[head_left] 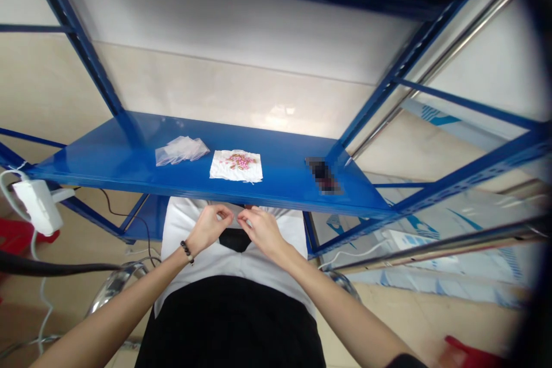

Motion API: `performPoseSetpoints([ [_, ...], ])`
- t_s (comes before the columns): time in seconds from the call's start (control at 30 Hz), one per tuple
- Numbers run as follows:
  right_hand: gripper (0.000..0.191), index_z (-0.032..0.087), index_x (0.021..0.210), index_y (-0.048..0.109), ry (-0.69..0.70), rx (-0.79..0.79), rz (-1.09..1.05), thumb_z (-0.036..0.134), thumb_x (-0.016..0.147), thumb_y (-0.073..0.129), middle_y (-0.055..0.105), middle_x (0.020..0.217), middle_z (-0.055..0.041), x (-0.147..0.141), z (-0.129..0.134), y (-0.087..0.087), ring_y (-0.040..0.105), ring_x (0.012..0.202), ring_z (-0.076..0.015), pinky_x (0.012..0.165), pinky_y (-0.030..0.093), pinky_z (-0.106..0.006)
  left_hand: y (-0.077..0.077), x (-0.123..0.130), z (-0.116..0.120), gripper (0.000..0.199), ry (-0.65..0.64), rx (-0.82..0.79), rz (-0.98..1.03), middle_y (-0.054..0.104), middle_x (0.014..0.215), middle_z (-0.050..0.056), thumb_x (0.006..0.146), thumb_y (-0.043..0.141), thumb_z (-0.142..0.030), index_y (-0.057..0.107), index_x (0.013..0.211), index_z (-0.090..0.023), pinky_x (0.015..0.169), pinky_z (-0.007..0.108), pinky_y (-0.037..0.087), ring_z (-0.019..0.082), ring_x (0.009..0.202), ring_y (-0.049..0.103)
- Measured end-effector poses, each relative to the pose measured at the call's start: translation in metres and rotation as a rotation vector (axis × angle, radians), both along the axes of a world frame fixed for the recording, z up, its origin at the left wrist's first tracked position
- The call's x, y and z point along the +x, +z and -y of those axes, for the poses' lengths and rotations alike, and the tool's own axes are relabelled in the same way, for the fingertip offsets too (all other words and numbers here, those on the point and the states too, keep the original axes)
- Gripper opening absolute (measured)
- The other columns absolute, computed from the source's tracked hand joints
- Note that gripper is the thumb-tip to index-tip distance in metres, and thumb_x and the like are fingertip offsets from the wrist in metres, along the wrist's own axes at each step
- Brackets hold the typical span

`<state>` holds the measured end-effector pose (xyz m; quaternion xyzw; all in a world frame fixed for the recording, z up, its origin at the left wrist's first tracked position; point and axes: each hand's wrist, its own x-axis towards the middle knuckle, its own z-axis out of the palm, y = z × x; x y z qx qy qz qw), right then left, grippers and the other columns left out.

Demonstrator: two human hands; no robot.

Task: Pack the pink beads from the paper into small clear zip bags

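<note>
My left hand (pixel 211 226) is above my lap, just in front of the blue shelf's edge, with thumb and fingertips curled together. Close beside it, my right hand (pixel 260 229) has its fingers pinched. A small gap separates the two hands; anything between the fingertips is too small to make out. On the shelf (pixel 284 181) beyond them lies a white cloth (pixel 219 168) bearing a pink and brown beaded cluster (pixel 241 161). To its left sits a crumpled sheer bag or wrapping (pixel 181 150). A dark, pixelated flat object (pixel 322 175) rests toward the right.
Blue uprights (pixel 92 63) frame the shelf on both sides, with another blue shelf overhead. A white power strip (pixel 38 207) with cables hangs at the left end. Metal tubing and plastic-wrapped panels (pixel 470 224) stand at right.
</note>
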<state>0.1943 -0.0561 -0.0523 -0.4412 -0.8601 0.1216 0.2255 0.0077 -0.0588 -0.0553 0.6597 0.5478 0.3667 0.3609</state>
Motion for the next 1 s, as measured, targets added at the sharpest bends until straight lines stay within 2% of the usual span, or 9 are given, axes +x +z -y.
performPoseSetpoints([
  [0.13, 0.016, 0.021, 0.093, 0.068, 0.063, 0.06, 0.035, 0.024, 0.096, 0.053, 0.068, 0.086, -0.0069, 0.002, 0.005, 0.002, 0.06, 0.087, -0.0204, 0.071, 0.043, -0.029, 0.003, -0.001, 0.007, 0.016, 0.021, 0.047, -0.048, 0.073, 0.081, 0.005, 0.081, 0.057, -0.025, 0.07, 0.078, -0.017, 0.068, 0.028, 0.047, 0.019, 0.074, 0.065],
  [0.33, 0.019, 0.02, 0.092, 0.069, 0.1, 0.113, 0.009, 0.025, 0.097, 0.052, 0.068, 0.086, -0.0064, 0.005, 0.0, 0.01, 0.06, 0.084, -0.0198, 0.072, 0.045, -0.03, 0.01, -0.001, 0.006, 0.011, 0.038, 0.235, -0.202, 0.069, 0.079, 0.004, 0.081, 0.058, -0.019, 0.066, 0.075, -0.018, 0.075, 0.031, 0.044, 0.019, 0.079, 0.062],
  [0.53, 0.021, 0.02, 0.093, 0.067, 0.232, 0.091, -0.105, 0.024, 0.099, 0.048, 0.062, 0.092, -0.0071, 0.011, 0.002, 0.024, 0.058, 0.089, -0.0189, 0.072, 0.045, -0.029, 0.019, -0.004, 0.005, 0.011, 0.019, 0.119, -0.068, 0.069, 0.078, 0.003, 0.083, 0.06, -0.022, 0.067, 0.076, -0.017, 0.073, 0.031, 0.042, 0.018, 0.076, 0.06],
  [0.63, 0.019, 0.021, 0.096, 0.066, 0.289, 0.046, -0.193, 0.021, 0.098, 0.047, 0.061, 0.095, -0.0076, 0.012, 0.008, 0.028, 0.057, 0.091, -0.0191, 0.075, 0.046, -0.03, 0.025, -0.004, 0.014, 0.018, -0.079, 0.109, 0.135, 0.069, 0.096, 0.007, 0.09, 0.057, -0.031, 0.066, 0.086, -0.017, 0.084, 0.033, 0.043, 0.02, 0.09, 0.061],
  [0.7, 0.019, 0.021, 0.097, 0.065, 0.297, 0.02, -0.285, 0.021, 0.098, 0.046, 0.062, 0.097, -0.008, 0.012, 0.009, 0.029, 0.057, 0.095, -0.0201, 0.081, 0.047, -0.032, 0.027, -0.003, 0.018, 0.023, -0.207, 0.088, 0.326, 0.063, 0.119, 0.01, 0.091, 0.058, -0.036, 0.062, 0.106, -0.019, 0.096, 0.035, 0.041, 0.023, 0.111, 0.057],
  [0.73, 0.018, 0.021, 0.097, 0.064, 0.297, 0.005, -0.33, 0.021, 0.098, 0.046, 0.062, 0.098, -0.008, 0.012, 0.009, 0.03, 0.057, 0.097, -0.0205, 0.083, 0.047, -0.033, 0.026, -0.002, 0.019, 0.032, -0.274, 0.055, 0.407, 0.058, 0.127, 0.01, 0.09, 0.06, -0.038, 0.057, 0.116, -0.021, 0.101, 0.036, 0.039, 0.024, 0.119, 0.053],
  [0.8, 0.017, 0.021, 0.096, 0.064, 0.294, -0.033, -0.394, 0.021, 0.098, 0.048, 0.064, 0.096, -0.007, 0.012, 0.005, 0.032, 0.058, 0.096, -0.0201, 0.084, 0.047, -0.034, 0.023, 0.002, 0.018, 0.052, -0.391, -0.057, 0.507, 0.055, 0.13, 0.011, 0.085, 0.067, -0.039, 0.047, 0.13, -0.023, 0.103, 0.038, 0.037, 0.024, 0.123, 0.05],
  [0.9, 0.013, 0.021, 0.094, 0.065, 0.266, -0.103, -0.428, 0.02, 0.096, 0.052, 0.065, 0.091, -0.0046, 0.013, 0.0, 0.035, 0.058, 0.087, -0.0178, 0.079, 0.047, -0.031, 0.017, 0.011, 0.015, 0.053, -0.498, -0.255, 0.523, 0.06, 0.114, 0.009, 0.084, 0.069, -0.041, 0.049, 0.128, -0.021, 0.086, 0.032, 0.046, 0.021, 0.102, 0.059],
  [1.0, 0.01, 0.021, 0.092, 0.066, 0.245, -0.144, -0.435, 0.02, 0.094, 0.056, 0.066, 0.09, -0.004, 0.013, 0.003, 0.037, 0.057, 0.088, -0.0178, 0.079, 0.046, -0.031, 0.013, 0.018, 0.017, 0.045, -0.492, -0.352, 0.503, 0.061, 0.095, 0.005, 0.084, 0.068, -0.041, 0.054, 0.12, -0.018, 0.066, 0.025, 0.044, 0.014, 0.077, 0.057],
])
